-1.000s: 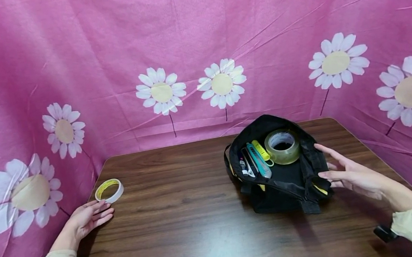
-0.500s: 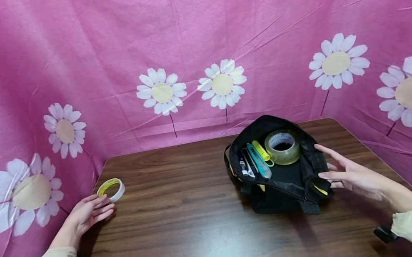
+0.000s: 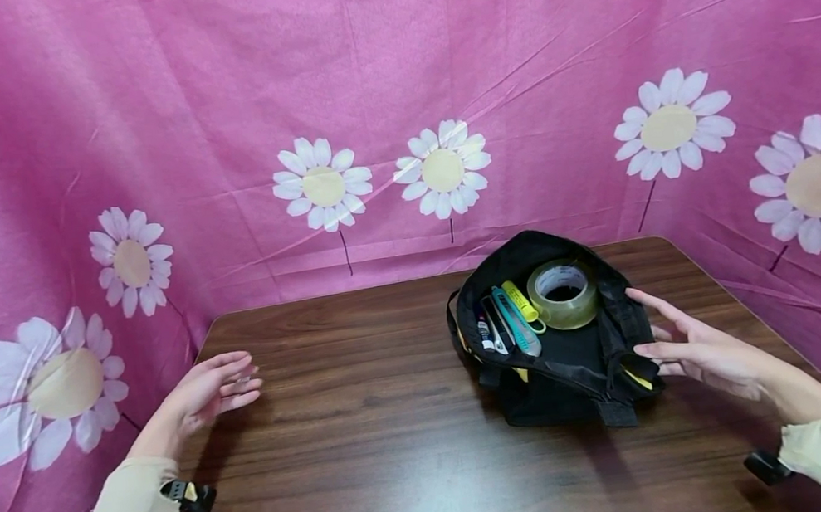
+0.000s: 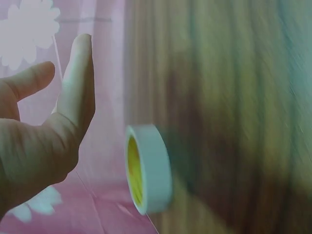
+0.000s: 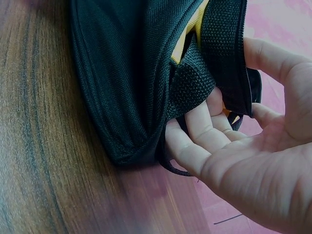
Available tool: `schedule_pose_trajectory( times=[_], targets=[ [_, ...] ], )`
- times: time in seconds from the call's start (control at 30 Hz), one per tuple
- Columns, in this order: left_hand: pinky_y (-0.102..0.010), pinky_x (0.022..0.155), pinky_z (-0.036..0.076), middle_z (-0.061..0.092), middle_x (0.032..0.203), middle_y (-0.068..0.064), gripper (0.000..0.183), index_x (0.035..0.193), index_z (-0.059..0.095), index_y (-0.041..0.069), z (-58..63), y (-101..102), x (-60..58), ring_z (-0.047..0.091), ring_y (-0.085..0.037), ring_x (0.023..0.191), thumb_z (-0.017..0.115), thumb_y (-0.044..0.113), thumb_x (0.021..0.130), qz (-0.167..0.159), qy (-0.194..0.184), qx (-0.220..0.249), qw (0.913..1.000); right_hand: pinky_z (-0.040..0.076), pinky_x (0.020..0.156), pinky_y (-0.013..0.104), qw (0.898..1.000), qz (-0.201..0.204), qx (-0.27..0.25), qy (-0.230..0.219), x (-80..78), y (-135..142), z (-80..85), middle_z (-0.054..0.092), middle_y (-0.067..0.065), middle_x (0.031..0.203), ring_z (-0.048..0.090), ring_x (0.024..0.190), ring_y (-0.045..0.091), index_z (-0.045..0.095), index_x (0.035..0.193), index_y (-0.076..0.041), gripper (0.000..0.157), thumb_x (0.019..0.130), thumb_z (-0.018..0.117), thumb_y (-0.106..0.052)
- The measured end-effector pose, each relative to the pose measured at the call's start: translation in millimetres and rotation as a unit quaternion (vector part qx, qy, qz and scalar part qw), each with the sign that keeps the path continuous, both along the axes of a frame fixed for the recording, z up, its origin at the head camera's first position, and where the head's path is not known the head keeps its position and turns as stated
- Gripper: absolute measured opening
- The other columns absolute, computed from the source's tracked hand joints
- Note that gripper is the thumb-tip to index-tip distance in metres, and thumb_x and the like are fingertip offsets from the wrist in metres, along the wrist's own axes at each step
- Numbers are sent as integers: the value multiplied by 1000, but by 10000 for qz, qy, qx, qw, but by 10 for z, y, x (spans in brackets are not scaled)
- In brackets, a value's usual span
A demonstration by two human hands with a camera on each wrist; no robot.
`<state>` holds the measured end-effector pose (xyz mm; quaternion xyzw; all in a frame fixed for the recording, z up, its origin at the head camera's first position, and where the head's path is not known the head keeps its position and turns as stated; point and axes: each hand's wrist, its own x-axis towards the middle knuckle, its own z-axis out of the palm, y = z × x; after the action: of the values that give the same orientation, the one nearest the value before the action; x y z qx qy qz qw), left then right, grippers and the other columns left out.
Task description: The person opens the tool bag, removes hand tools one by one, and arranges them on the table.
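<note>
My left hand (image 3: 207,392) hovers over the left side of the table, fingers relaxed and slightly bent. In the left wrist view a white tape roll (image 4: 158,170) with a yellow inner core stands apart from the visible fingers; the hand covers it in the head view. On the right side, my right hand (image 3: 722,357) grips the side of a black zip tool bag (image 3: 568,394), its fingers tucked in by a webbing strap (image 5: 192,83). The bag gapes open. Inside lie a clear packing tape roll (image 3: 576,312), a teal box cutter (image 3: 517,321) and a yellow highlighter (image 3: 520,300).
Beside the box cutter in the bag are a black-and-silver tool (image 3: 497,326) and a slim dark tube (image 3: 484,330). The brown wooden table (image 3: 368,427) spreads between the hands. A pink curtain (image 3: 375,59) with daisies hangs around its back and sides.
My left hand has moved right and away from me, so that the white tape roll is now hidden in the head view. The right hand and the bag have stayed put.
</note>
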<state>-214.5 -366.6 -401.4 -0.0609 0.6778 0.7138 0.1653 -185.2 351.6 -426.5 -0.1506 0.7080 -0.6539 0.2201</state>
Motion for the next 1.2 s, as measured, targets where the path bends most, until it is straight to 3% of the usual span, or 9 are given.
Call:
schedule_pose_trajectory(
  times=[0.17, 0.33, 0.6, 0.87, 1.2],
  targets=[
    [-38, 87, 60, 66, 104, -6, 26, 130, 45, 0, 125, 289, -108, 72, -21, 92, 51, 12, 108, -388, 107, -45, 9992, 54, 91, 32, 10000, 7, 51, 78, 0, 14, -4, 3, 23, 160, 52, 124, -1, -1, 163, -37, 84, 106, 48, -1],
    [-40, 89, 59, 70, 103, -7, 25, 131, 52, 2, 206, 603, -211, 72, -21, 91, 51, 11, 107, -844, 214, 72, 9962, 54, 89, 32, 9999, -15, 100, 97, 0, 36, -6, 26, -3, 151, 53, 124, 2, 1, 163, -37, 82, 106, 47, -1],
    [-45, 90, 58, 71, 106, -10, 42, 141, 46, -8, 364, 1193, -374, 72, -22, 92, 55, 12, 106, -1324, 348, -28, 9906, 54, 91, 31, 9998, -81, 192, 36, 1, 23, 2, 15, 9, 157, 53, 123, 0, 0, 163, -38, 83, 106, 49, -2],
    [-52, 94, 55, 66, 108, -15, 30, 131, 55, -2, 691, 1836, -479, 71, -25, 90, 58, 12, 104, -1787, 404, -232, 9828, 55, 90, 32, 9999, 5, 87, 94, -17, 42, -28, 33, -10, 145, 56, 122, 3, 1, 163, -37, 83, 106, 48, 0],
    [-56, 95, 54, 65, 113, -20, 26, 126, 59, -1, 990, 2561, -565, 69, -34, 97, 59, 14, 104, -2554, 557, -392, 9644, 55, 94, 33, 9994, 208, -278, -1, -15, 53, -8, 46, -15, 143, 58, 123, 7, -2, 163, -36, 83, 106, 45, 2]
  ],
)
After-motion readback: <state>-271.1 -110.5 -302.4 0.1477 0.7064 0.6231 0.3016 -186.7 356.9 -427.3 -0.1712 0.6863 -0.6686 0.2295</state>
